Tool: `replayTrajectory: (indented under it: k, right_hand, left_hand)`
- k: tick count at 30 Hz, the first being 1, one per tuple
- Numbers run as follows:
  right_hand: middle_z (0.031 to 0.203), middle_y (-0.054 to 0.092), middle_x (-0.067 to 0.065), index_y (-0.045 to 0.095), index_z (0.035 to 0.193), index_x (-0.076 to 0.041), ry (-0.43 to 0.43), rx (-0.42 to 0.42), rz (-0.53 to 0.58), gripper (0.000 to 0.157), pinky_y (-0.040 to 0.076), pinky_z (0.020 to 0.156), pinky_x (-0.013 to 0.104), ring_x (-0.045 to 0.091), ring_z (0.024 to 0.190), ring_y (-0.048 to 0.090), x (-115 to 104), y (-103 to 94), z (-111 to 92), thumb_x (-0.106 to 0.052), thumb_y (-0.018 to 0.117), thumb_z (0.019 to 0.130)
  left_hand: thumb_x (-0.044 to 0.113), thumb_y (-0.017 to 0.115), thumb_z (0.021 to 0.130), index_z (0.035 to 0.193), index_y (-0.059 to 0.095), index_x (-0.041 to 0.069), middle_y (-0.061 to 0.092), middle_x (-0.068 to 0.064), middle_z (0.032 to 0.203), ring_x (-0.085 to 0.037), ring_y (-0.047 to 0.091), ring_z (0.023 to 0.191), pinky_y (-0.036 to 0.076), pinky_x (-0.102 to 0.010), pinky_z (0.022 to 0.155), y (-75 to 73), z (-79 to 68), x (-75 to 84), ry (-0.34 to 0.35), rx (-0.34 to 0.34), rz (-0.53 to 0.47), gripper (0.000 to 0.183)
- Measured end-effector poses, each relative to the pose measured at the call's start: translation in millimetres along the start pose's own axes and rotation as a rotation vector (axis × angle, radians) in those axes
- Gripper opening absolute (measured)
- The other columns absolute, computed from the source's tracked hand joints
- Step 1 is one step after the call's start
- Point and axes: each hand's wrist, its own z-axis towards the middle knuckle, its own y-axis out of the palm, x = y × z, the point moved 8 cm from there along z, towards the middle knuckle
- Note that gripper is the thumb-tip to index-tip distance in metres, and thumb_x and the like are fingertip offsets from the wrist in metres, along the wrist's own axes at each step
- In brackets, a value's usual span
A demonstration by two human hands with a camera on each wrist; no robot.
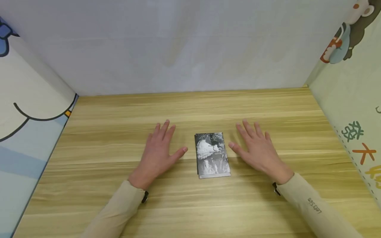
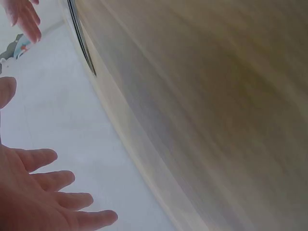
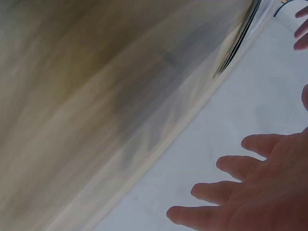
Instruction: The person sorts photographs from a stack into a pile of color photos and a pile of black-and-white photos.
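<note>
A small stack of black-and-white picture cards (image 1: 212, 155) lies on the wooden table, its lower layer peeking out at the left edge. In both wrist views the stack shows edge-on as thin dark layers (image 2: 83, 41), (image 3: 239, 38). To its left is my left hand (image 1: 157, 150), palm down with fingers and thumb spread, apart from the cards. On the other side my right hand (image 1: 259, 150) is spread in the same way and also holds nothing. The wrist views show a gap between each hand (image 2: 29, 192), (image 3: 269, 187) and the table surface.
The wood-grain tabletop (image 1: 190, 208) runs back to a pale wall covering (image 1: 178, 49). Cartoon-printed panels stand at the left (image 1: 29, 148) and right (image 1: 354, 99) sides. Dark bands circle both wrists, below light sleeves (image 1: 116, 208).
</note>
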Motion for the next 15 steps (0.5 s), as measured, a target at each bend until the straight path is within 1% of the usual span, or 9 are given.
replayTrajectory:
  k: [3,6,11,15]
  right_hand:
    - [0.171,0.011,0.017,0.021,0.166,-0.010,-0.009,-0.002,0.035,0.083,0.009,0.117,0.076,0.052,0.154,0.005,-4,2.2,1,-0.065,0.036,0.105]
    - [0.170,0.014,0.019,0.022,0.165,-0.007,-0.027,0.002,0.066,0.083,0.012,0.119,0.072,0.052,0.153,0.010,-8,3.7,1,-0.063,0.037,0.106]
    - [0.170,0.015,0.021,0.022,0.164,-0.004,-0.049,-0.020,0.128,0.082,0.016,0.123,0.062,0.050,0.153,0.015,-15,5.5,1,-0.061,0.036,0.107]
    - [0.169,0.017,0.023,0.023,0.163,-0.001,-0.056,-0.034,0.169,0.082,0.019,0.122,0.060,0.048,0.153,0.019,-18,7.1,2,-0.059,0.036,0.108]
  left_hand:
    - [0.056,0.062,0.098,0.158,0.037,0.000,0.025,-0.019,0.168,-0.044,0.020,0.154,0.024,-0.063,0.121,1.3,0.9,5.0,0.008,0.011,-0.045,0.086]
    - [0.052,0.064,0.098,0.157,0.039,-0.001,0.029,-0.020,0.166,-0.042,0.026,0.153,0.026,-0.058,0.122,2.9,2.1,9.6,0.006,0.018,-0.117,0.083]
    - [0.048,0.065,0.098,0.156,0.041,0.001,0.034,-0.018,0.164,-0.040,0.034,0.149,0.031,-0.056,0.120,6.0,3.1,16.8,-0.015,-0.007,-0.241,0.078]
    - [0.046,0.066,0.098,0.156,0.042,0.002,0.038,-0.017,0.161,-0.037,0.036,0.148,0.032,-0.054,0.120,9.8,4.3,20.1,-0.033,-0.025,-0.311,0.076]
